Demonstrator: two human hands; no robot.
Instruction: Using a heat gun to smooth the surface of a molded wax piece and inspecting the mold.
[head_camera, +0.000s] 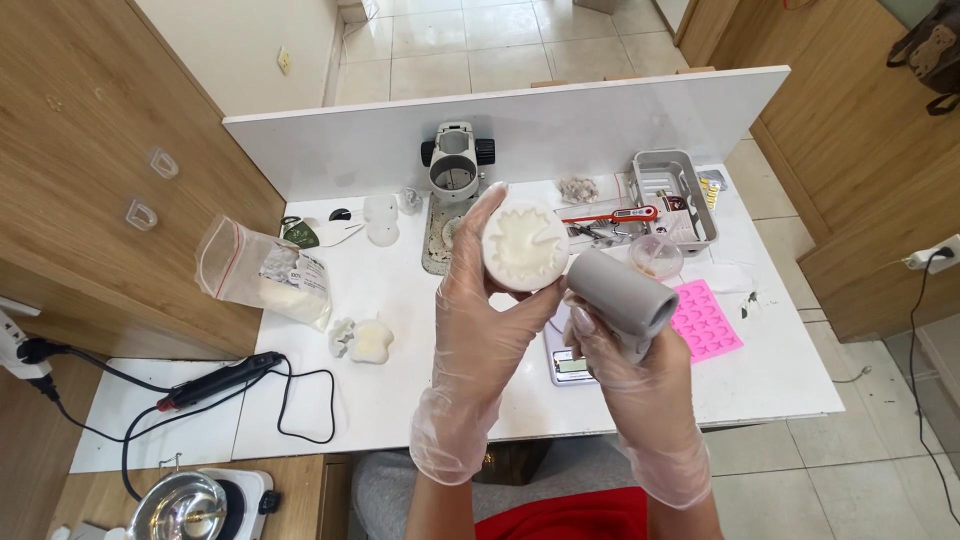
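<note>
**Holding a white mould and a grey tube above a cluttered white table**

Seen from above, two hands in clear thin gloves are raised over a white table (400, 400). The left hand (480, 320) is closed around a round white mould (524, 246), its open face turned upward and showing an uneven white cavity. The right hand (625, 370) grips a short grey tube (622, 292), tilted, with one end almost touching the mould's side.

To do this step well, it seems wise to keep the mould level, hold the tube firmly near its middle, and bring the two together slowly, so that neither slips on the smooth gloves.

Below the right hand lies a small digital scale (566, 362), partly hidden. Just beyond that hand's outer side sits a pink silicone tray (706, 320) with star shapes. Further out are a clear cup (656, 256), a red probe thermometer (612, 215) and a grey basket (672, 172). Beyond the left hand stands a microscope head (455, 160). To that hand's outer side lie a small white cast piece (370, 341), a zip bag (262, 272) of white material and a black corded tool (215, 380). These crowd the surface beneath, leaving little room to set anything down.
</note>
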